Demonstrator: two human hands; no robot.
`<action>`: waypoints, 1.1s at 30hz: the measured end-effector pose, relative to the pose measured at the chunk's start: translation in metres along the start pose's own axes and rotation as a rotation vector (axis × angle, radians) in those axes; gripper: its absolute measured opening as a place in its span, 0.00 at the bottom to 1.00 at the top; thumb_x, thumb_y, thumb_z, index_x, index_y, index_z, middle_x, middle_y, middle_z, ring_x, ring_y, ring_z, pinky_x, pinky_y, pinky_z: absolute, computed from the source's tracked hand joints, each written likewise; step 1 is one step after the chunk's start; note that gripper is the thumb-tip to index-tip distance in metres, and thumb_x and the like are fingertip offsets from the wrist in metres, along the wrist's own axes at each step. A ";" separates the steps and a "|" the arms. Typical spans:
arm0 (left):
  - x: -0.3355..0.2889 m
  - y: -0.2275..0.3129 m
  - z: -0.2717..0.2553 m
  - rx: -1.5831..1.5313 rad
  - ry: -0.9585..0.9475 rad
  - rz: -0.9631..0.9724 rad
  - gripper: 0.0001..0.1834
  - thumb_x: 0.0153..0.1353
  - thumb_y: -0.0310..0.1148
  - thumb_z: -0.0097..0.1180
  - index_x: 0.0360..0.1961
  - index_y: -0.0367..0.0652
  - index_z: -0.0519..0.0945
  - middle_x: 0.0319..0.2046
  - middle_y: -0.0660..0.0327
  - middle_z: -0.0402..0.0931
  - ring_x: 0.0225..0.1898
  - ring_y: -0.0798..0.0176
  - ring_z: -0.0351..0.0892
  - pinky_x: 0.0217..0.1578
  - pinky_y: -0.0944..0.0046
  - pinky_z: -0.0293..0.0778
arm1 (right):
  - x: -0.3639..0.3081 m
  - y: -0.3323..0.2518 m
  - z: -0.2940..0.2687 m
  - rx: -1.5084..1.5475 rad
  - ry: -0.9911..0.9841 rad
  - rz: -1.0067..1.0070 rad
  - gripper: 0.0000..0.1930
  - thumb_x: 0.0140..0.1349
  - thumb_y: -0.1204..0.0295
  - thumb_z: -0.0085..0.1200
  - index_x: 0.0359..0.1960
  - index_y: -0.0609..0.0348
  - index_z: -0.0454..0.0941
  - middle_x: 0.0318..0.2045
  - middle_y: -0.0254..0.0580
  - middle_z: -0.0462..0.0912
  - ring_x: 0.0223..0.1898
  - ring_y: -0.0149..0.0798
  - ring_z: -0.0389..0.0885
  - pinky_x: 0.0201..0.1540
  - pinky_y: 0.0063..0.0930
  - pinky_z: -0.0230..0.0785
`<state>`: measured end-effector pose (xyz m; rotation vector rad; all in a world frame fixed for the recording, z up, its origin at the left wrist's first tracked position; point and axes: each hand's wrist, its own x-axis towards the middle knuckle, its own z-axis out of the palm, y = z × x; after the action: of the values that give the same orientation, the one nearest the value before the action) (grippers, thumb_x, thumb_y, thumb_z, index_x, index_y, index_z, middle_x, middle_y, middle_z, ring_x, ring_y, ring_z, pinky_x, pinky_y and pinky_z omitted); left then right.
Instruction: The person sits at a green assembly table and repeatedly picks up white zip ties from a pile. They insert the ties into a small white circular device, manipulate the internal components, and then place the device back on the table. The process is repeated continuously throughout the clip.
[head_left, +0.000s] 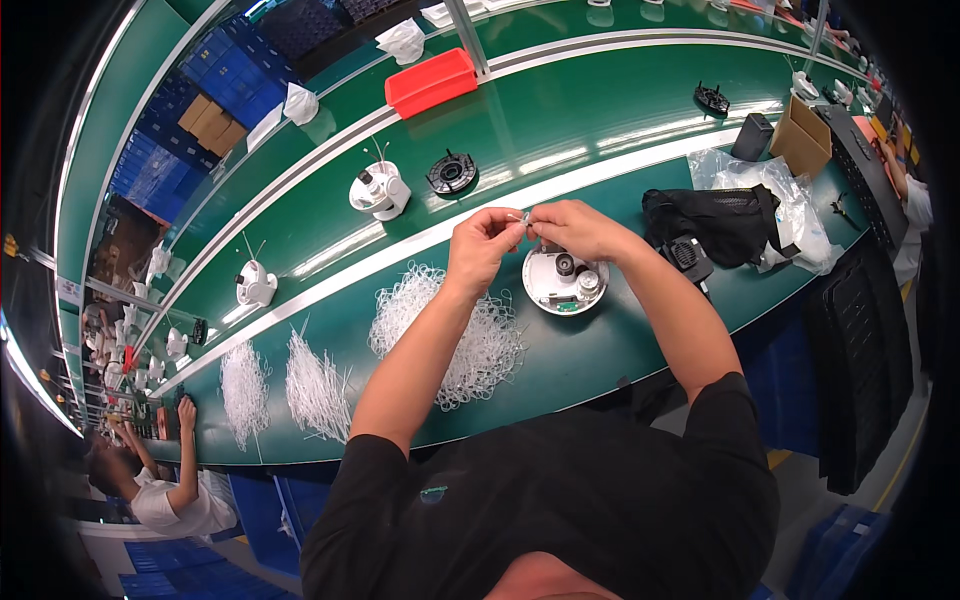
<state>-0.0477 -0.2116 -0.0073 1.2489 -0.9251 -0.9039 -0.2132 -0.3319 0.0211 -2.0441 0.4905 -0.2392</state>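
My left hand [480, 246] and my right hand [584, 228] meet fingertip to fingertip above the bench. Both pinch a small whitish piece [526, 218] with a thin end sticking out; its exact kind is too small to make out. Just below my right hand is a round white camera housing [541, 292], open at the top, with a dark lens and a bit of green circuit board inside. Beside my left forearm lies a big heap of looped white plastic ties [480, 352]. Farther left are two bunches of straighter white ties [312, 385].
A green conveyor with white camera units [382, 192], a black ring-shaped part [452, 174] and a red bin [432, 84] runs beyond the bench. At right lie a black bag [705, 222], plastic bags and a cardboard box [801, 138]. Another person [175, 492] works at far left.
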 end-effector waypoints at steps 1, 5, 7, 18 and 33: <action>0.001 0.001 0.000 0.026 -0.013 -0.025 0.09 0.61 0.23 0.64 0.43 0.35 0.82 0.33 0.63 0.82 0.31 0.73 0.77 0.33 0.72 0.75 | 0.000 0.002 0.000 -0.004 0.000 -0.001 0.12 0.68 0.67 0.48 0.37 0.61 0.81 0.29 0.43 0.83 0.32 0.38 0.81 0.39 0.34 0.72; 0.001 0.000 -0.001 0.020 -0.018 -0.009 0.08 0.60 0.23 0.64 0.41 0.35 0.83 0.32 0.63 0.83 0.31 0.73 0.77 0.32 0.72 0.74 | -0.001 0.001 -0.002 -0.004 0.001 -0.010 0.12 0.68 0.67 0.48 0.38 0.61 0.80 0.29 0.42 0.82 0.31 0.37 0.80 0.38 0.33 0.72; 0.001 0.000 -0.001 0.032 -0.027 0.000 0.08 0.60 0.23 0.64 0.41 0.35 0.83 0.32 0.63 0.83 0.31 0.73 0.77 0.32 0.72 0.75 | -0.002 -0.001 -0.003 -0.022 -0.009 0.005 0.11 0.68 0.67 0.48 0.38 0.61 0.80 0.29 0.41 0.82 0.32 0.36 0.79 0.38 0.33 0.72; -0.002 0.000 0.009 0.281 0.007 -0.042 0.08 0.60 0.29 0.68 0.36 0.36 0.84 0.29 0.64 0.83 0.28 0.74 0.76 0.29 0.72 0.72 | -0.003 0.017 -0.003 0.221 0.060 -0.044 0.10 0.68 0.69 0.52 0.42 0.62 0.81 0.29 0.35 0.82 0.30 0.30 0.78 0.35 0.27 0.71; -0.023 0.007 0.029 1.061 -0.135 0.428 0.05 0.55 0.29 0.63 0.29 0.39 0.81 0.30 0.54 0.75 0.36 0.47 0.78 0.37 0.52 0.73 | -0.009 0.046 -0.016 0.704 0.123 0.141 0.12 0.71 0.66 0.49 0.38 0.60 0.82 0.31 0.28 0.78 0.35 0.25 0.71 0.41 0.22 0.66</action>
<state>-0.0829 -0.1999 0.0006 1.7534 -1.8152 -0.0964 -0.2383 -0.3611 -0.0106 -1.3097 0.5314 -0.3913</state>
